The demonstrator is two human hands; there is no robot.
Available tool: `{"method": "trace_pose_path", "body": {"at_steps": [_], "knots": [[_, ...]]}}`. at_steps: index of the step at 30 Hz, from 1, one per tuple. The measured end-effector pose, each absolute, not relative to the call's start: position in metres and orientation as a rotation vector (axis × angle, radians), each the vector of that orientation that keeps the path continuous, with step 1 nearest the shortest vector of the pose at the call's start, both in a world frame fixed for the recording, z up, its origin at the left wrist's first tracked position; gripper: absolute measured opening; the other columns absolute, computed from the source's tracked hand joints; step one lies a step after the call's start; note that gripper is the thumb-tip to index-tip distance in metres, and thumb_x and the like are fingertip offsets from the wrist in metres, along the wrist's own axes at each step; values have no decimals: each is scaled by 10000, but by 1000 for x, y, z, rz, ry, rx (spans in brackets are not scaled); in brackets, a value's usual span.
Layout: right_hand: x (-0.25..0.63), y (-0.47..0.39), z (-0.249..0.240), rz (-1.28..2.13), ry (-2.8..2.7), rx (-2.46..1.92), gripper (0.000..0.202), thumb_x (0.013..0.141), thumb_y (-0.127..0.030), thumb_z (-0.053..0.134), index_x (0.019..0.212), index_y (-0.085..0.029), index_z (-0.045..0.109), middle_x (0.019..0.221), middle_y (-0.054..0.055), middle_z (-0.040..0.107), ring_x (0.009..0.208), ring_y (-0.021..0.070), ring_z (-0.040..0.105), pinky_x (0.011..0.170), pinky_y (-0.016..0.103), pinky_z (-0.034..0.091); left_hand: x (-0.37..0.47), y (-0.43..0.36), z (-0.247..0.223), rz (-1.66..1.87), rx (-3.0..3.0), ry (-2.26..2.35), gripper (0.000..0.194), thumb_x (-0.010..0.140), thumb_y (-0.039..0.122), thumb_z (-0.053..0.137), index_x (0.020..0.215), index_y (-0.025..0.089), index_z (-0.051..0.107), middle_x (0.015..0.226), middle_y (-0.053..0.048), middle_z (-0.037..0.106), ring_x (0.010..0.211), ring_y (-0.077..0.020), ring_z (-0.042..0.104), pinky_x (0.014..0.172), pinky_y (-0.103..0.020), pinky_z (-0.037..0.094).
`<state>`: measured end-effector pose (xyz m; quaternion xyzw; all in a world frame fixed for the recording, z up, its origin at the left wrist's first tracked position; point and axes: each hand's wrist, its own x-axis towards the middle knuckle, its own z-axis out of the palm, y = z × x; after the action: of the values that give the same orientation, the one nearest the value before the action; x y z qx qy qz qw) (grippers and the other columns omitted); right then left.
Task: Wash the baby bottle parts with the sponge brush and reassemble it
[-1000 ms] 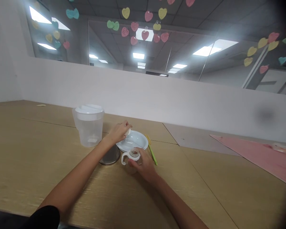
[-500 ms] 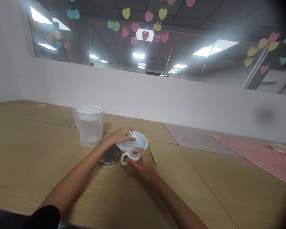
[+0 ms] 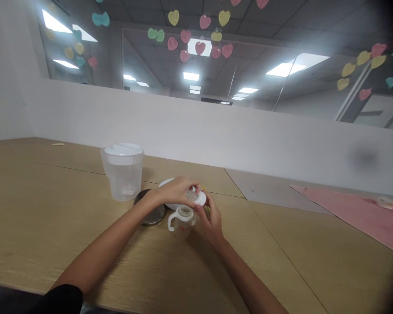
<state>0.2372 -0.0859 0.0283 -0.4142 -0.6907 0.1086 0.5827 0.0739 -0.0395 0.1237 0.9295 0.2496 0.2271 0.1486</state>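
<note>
Both hands meet above a baby bottle (image 3: 182,226), which stands upright and uncapped on the table with its white handles (image 3: 172,221) attached. Between the fingers of my left hand (image 3: 179,191) is a bottle top (image 3: 199,199) with a white ring and a clear dome, tilted on its side. My right hand (image 3: 212,222) closes on the white ring from the right. Behind the left hand, a white plate (image 3: 165,182) is largely covered. To the left of the bottle lies a dark round metal lid or dish (image 3: 153,216), partly under my left forearm.
A clear pitcher (image 3: 124,176) with a white lid stands at the back left. Yellow and green utensils (image 3: 204,189) show behind my right hand, mostly hidden. A pink sheet (image 3: 350,213) covers the far right of the table. A white wall (image 3: 183,126) bounds the table behind.
My left hand has lifted the bottle top from the plate and moved right. My right hand has let go of the baby bottle and risen to the top's white ring.
</note>
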Motion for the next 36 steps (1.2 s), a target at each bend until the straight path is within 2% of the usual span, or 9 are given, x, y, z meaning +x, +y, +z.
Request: {"method": "trace_pose_path", "body": {"at_steps": [7, 19, 30, 36], "knots": [[236, -89, 26, 171, -1628, -957, 421, 859, -397, 468, 1226, -190, 476, 1183, 98, 586, 1079, 231, 557, 912, 372, 448, 78, -46, 124, 578, 2841, 682, 196, 678, 335, 639, 772, 187, 553, 725, 13, 558, 642, -131, 465, 558, -220, 284], [238, -84, 13, 172, -1552, -862, 388, 869, -390, 480, 1197, -184, 482, 1169, 113, 585, 1072, 227, 561, 921, 393, 454, 82, -48, 121, 612, 2852, 612, 200, 705, 335, 603, 636, 170, 513, 659, 13, 549, 672, -132, 499, 605, -222, 315], [234, -82, 15, 371, -1371, -798, 417, 846, -400, 521, 1202, -185, 486, 1192, 121, 569, 1069, 234, 563, 887, 387, 478, 84, -45, 118, 759, 2846, 616, 282, 746, 445, 603, 743, 189, 484, 736, 15, 560, 681, -132, 481, 599, -215, 307], [231, -81, 16, 434, -1255, -736, 423, 801, -393, 593, 1165, -191, 522, 1170, 97, 589, 1053, 220, 566, 902, 374, 458, 87, -45, 115, 833, 2884, 641, 236, 784, 410, 592, 782, 189, 512, 766, 12, 563, 678, -132, 489, 586, -225, 307]]}}
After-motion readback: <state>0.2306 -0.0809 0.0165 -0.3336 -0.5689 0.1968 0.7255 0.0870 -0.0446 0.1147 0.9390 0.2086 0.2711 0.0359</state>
